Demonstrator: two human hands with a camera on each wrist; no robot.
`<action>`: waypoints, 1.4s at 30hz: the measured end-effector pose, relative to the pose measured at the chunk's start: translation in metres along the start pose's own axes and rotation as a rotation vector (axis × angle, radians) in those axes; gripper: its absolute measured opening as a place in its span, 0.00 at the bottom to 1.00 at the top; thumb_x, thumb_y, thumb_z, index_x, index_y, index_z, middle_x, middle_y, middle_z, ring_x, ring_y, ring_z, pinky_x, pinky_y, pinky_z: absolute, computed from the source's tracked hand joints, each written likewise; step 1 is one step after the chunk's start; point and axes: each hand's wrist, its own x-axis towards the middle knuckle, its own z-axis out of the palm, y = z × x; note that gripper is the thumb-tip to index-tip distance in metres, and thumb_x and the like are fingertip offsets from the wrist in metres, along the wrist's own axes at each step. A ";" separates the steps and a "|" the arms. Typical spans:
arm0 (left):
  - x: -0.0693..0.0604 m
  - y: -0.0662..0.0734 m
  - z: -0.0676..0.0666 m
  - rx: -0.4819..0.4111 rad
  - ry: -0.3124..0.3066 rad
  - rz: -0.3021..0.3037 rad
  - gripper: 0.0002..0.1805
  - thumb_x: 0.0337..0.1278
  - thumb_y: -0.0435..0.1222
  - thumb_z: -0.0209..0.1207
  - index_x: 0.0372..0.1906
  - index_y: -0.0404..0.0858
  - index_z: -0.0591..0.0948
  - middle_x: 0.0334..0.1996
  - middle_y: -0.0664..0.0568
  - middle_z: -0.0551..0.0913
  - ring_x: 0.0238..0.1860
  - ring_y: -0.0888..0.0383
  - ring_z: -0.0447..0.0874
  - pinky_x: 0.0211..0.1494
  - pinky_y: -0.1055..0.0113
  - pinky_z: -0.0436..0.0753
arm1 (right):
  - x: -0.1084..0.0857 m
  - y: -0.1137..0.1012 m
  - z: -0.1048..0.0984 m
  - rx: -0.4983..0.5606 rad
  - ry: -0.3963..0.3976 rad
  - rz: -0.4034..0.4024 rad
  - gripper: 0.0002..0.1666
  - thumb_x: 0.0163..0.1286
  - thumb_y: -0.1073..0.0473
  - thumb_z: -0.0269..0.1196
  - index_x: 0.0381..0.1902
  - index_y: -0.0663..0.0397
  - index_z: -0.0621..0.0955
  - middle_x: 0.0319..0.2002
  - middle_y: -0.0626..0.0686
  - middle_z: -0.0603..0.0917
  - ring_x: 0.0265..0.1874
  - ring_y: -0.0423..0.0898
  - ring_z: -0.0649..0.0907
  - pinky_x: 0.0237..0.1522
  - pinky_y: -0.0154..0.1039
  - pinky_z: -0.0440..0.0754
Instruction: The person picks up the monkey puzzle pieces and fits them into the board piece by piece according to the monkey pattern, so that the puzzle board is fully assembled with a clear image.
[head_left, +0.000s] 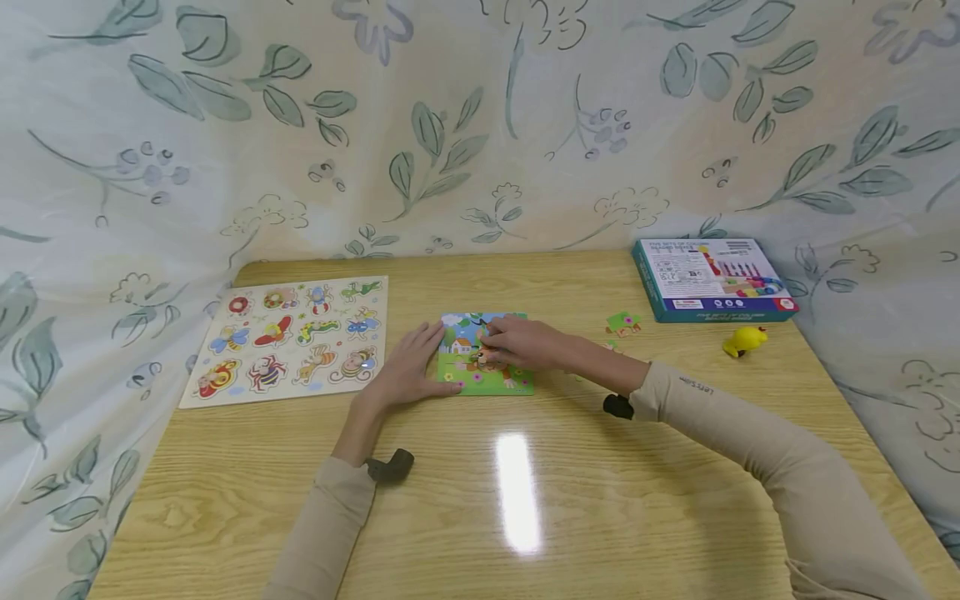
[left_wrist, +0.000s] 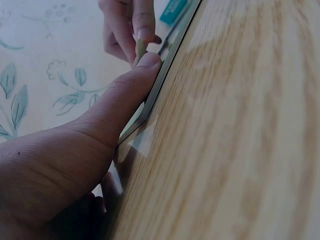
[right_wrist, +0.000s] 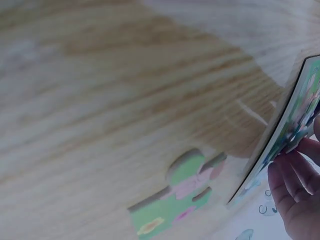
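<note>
A small square picture puzzle (head_left: 474, 383) with a house and flowers lies on the table. My left hand (head_left: 405, 367) rests along its left side with fingers extended, and in the left wrist view the thumb (left_wrist: 120, 100) presses on the edge. Over the picture, my right hand (head_left: 528, 342) pinches a puzzle piece (left_wrist: 140, 50), seen edge-on and tilted in the left wrist view. The right wrist view shows the curled fingers (right_wrist: 295, 187) at the puzzle's surface (right_wrist: 292, 117). A loose green and pink piece (right_wrist: 185, 195) lies beside the board.
Loose pieces (head_left: 624, 323) lie to the right of the puzzle, partly behind the right forearm. An insect picture board (head_left: 288, 337) is at the left. A teal-edged box (head_left: 716, 279) stands at the back right, with a yellow toy (head_left: 746, 340) in front of it.
</note>
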 end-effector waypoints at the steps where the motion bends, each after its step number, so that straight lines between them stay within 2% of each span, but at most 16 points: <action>1: 0.000 0.000 0.000 0.002 0.002 0.002 0.59 0.49 0.64 0.62 0.78 0.39 0.48 0.79 0.49 0.45 0.80 0.45 0.38 0.81 0.47 0.44 | 0.000 0.000 0.000 -0.007 -0.003 0.001 0.24 0.74 0.53 0.55 0.61 0.61 0.77 0.44 0.52 0.78 0.37 0.45 0.74 0.36 0.34 0.75; 10: -0.001 0.003 -0.001 0.010 0.003 0.001 0.59 0.49 0.65 0.62 0.78 0.39 0.48 0.79 0.48 0.45 0.79 0.44 0.38 0.81 0.46 0.44 | 0.002 -0.003 0.002 -0.133 0.026 -0.073 0.20 0.73 0.51 0.56 0.54 0.57 0.81 0.37 0.51 0.76 0.30 0.43 0.69 0.29 0.30 0.70; 19: -0.001 0.000 0.000 0.017 0.007 0.004 0.59 0.50 0.65 0.61 0.78 0.39 0.48 0.79 0.49 0.45 0.79 0.44 0.38 0.81 0.47 0.43 | 0.005 -0.005 -0.003 -0.142 -0.042 -0.025 0.25 0.73 0.50 0.56 0.61 0.59 0.78 0.38 0.52 0.76 0.29 0.43 0.69 0.29 0.31 0.70; 23: -0.002 -0.001 0.000 0.015 0.012 0.005 0.59 0.49 0.65 0.62 0.77 0.38 0.49 0.79 0.49 0.46 0.79 0.44 0.39 0.81 0.47 0.44 | 0.009 -0.009 -0.007 -0.143 -0.077 -0.006 0.20 0.74 0.53 0.55 0.55 0.60 0.82 0.37 0.52 0.76 0.30 0.43 0.69 0.31 0.32 0.71; 26: -0.002 0.000 0.000 0.000 0.015 0.003 0.59 0.49 0.64 0.62 0.77 0.38 0.49 0.79 0.49 0.45 0.80 0.45 0.39 0.81 0.48 0.43 | 0.012 -0.014 -0.009 -0.183 -0.092 -0.001 0.17 0.74 0.55 0.54 0.50 0.59 0.83 0.37 0.53 0.76 0.30 0.44 0.70 0.33 0.33 0.73; 29: -0.001 0.001 0.000 -0.014 0.016 0.000 0.60 0.48 0.65 0.62 0.77 0.38 0.49 0.79 0.49 0.46 0.80 0.45 0.39 0.81 0.48 0.42 | 0.012 -0.015 -0.011 -0.206 -0.110 0.009 0.18 0.74 0.54 0.55 0.51 0.59 0.82 0.39 0.54 0.77 0.31 0.46 0.71 0.35 0.34 0.76; 31: 0.000 0.001 0.000 -0.012 0.016 -0.004 0.60 0.48 0.65 0.62 0.77 0.38 0.49 0.79 0.49 0.46 0.80 0.45 0.39 0.81 0.48 0.42 | 0.011 -0.013 -0.012 -0.175 -0.125 0.018 0.19 0.73 0.53 0.56 0.53 0.59 0.81 0.42 0.55 0.76 0.34 0.47 0.71 0.37 0.35 0.77; 36: 0.001 -0.002 0.002 0.010 0.023 0.000 0.60 0.48 0.65 0.62 0.77 0.38 0.49 0.79 0.48 0.46 0.79 0.44 0.40 0.81 0.47 0.43 | 0.005 0.000 -0.010 0.027 -0.124 0.005 0.25 0.73 0.55 0.56 0.64 0.62 0.74 0.49 0.57 0.75 0.43 0.49 0.74 0.43 0.38 0.79; 39: 0.002 -0.003 0.003 0.022 0.012 0.004 0.60 0.48 0.66 0.61 0.78 0.39 0.48 0.79 0.49 0.45 0.79 0.44 0.39 0.81 0.47 0.43 | -0.005 0.012 -0.010 0.134 -0.075 0.006 0.28 0.74 0.58 0.56 0.68 0.63 0.69 0.55 0.61 0.76 0.50 0.53 0.78 0.51 0.44 0.81; 42: 0.002 -0.003 0.002 0.019 0.006 0.005 0.61 0.48 0.66 0.61 0.78 0.39 0.47 0.79 0.49 0.44 0.79 0.44 0.39 0.81 0.47 0.42 | -0.024 0.025 -0.017 0.207 -0.015 0.066 0.28 0.74 0.60 0.56 0.68 0.65 0.68 0.60 0.64 0.75 0.56 0.57 0.79 0.57 0.50 0.81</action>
